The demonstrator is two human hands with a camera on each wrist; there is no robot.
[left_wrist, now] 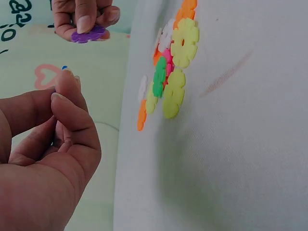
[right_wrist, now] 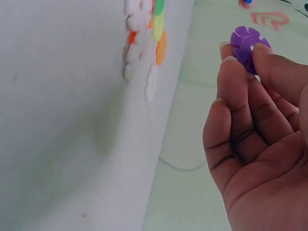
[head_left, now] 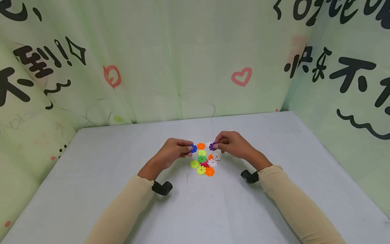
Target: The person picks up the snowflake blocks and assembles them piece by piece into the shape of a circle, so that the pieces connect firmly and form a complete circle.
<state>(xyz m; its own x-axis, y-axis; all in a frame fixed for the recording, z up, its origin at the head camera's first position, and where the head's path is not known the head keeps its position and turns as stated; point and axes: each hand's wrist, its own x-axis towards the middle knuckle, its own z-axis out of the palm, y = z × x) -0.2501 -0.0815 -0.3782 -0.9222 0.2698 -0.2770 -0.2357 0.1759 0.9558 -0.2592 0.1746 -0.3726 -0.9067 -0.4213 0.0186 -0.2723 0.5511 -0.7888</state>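
My left hand (head_left: 174, 152) pinches a blue notched plastic disc (head_left: 194, 148) between thumb and fingers; in the left wrist view the fingers hide nearly all of it. Across from it, my right hand (head_left: 234, 145) pinches a purple notched disc (right_wrist: 244, 44) by its edge. Both discs are held above the table, a short gap apart. Below them lie several flower-shaped discs: an orange disc (head_left: 200, 146), a green disc (head_left: 202, 159), a yellow disc (head_left: 194, 164), a white disc (head_left: 212, 163) and others, some overlapping. A bit of pink disc (left_wrist: 167, 57) shows among them.
The discs lie on a table (head_left: 128, 156) with a white cover. A pale green curtain (head_left: 182, 61) with black lettering and red hearts hangs behind the table and along its sides. A black wrist mount (head_left: 162, 188) sits on the left sleeve, another mount (head_left: 250, 176) on the right.
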